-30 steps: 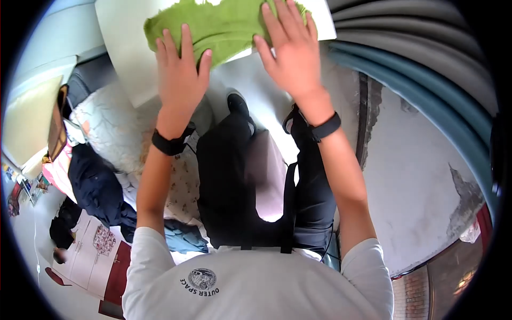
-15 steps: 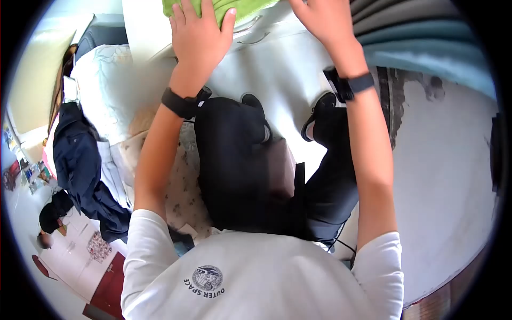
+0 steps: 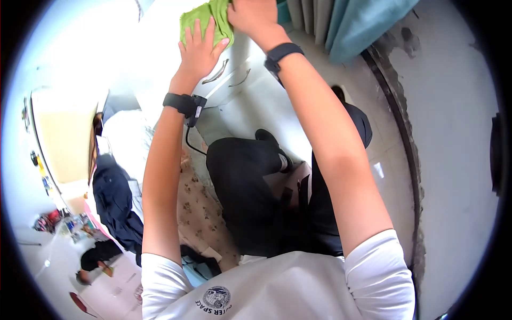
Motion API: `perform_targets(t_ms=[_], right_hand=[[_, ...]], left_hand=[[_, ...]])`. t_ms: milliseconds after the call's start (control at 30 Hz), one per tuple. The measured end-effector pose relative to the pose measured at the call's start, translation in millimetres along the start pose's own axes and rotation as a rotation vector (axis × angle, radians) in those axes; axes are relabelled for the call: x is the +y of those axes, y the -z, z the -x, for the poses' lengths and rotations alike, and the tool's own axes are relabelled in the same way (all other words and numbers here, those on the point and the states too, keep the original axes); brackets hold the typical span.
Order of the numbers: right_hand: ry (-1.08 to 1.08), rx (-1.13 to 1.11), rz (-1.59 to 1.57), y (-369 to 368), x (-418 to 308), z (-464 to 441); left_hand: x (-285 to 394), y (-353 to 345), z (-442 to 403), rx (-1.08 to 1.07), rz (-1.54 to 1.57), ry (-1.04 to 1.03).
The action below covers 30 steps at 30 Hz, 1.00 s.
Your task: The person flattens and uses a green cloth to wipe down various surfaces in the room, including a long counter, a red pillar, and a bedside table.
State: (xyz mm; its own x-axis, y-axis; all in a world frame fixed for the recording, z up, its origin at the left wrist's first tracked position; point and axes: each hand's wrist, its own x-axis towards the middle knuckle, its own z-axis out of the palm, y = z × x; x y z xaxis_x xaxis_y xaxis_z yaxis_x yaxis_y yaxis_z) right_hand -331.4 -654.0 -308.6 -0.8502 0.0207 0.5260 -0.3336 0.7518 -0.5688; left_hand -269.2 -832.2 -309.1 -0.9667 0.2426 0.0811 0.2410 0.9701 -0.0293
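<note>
White drawers point(image 3: 228, 80), left hand point(image 3: 200, 53) spread on green cloth point(image 3: 217, 24), right hand point(image 3: 253, 16), grip unclear

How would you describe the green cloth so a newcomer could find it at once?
Start at the white cabinet with curved metal handles, near the top of the view. On its top, under the left hand and beside the right hand, lies a wrinkled cloth. It is bright lime green, unlike the hanging blue-green curtain.

Green cloth point(image 3: 207, 22), matt and soft-looking.

White printed T-shirt point(image 3: 277, 288), black wristbands point(image 3: 180, 103), black trousers point(image 3: 242, 197)
</note>
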Motion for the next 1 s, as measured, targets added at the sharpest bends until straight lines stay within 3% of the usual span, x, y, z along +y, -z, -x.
perform_targets(t_ms=[100, 267, 333, 600, 667, 767, 867, 933, 1000], right_hand=[[-0.178, -0.166, -0.008, 6.9, 0.8, -11.1], [-0.340, -0.085, -0.156, 3.9, 21.7, -20.9], [-0.376, -0.187, -0.264, 17.6, 25.1, -22.1], [-0.508, -0.152, -0.309, 24.9, 21.5, -20.9], [-0.604, -0.425, -0.424, 50.3, 20.7, -25.1], [-0.677, -0.514, -0.337, 32.1, 27.2, -25.3], [-0.595, -0.471, -0.129, 26.9, 32.7, -16.7], [-0.655, -0.558, -0.178, 53.6, 26.6, -18.8], [-0.487, -0.699, -0.031, 70.9, 17.7, -14.5]], left_hand=[[0.4, -19.7, -35.4, 0.013, -0.021, -0.103], [3.7, -29.3, -84.3, -0.030, -0.147, -0.179], [0.6, -29.1, -95.0, -0.060, -0.139, -0.142], [-1.6, -14.6, -110.7, -0.205, 0.032, -0.082], [-4.0, -20.0, -111.3, -0.193, 0.046, -0.079], [-17.6, -39.2, -111.6, -0.109, -0.043, -0.082], [23.5, -4.3, -65.8, -0.013, 0.075, -0.110], [6.4, -4.6, -44.2, -0.030, 0.027, -0.089], [-19.2, -9.4, -22.4, 0.007, -0.006, -0.154]])
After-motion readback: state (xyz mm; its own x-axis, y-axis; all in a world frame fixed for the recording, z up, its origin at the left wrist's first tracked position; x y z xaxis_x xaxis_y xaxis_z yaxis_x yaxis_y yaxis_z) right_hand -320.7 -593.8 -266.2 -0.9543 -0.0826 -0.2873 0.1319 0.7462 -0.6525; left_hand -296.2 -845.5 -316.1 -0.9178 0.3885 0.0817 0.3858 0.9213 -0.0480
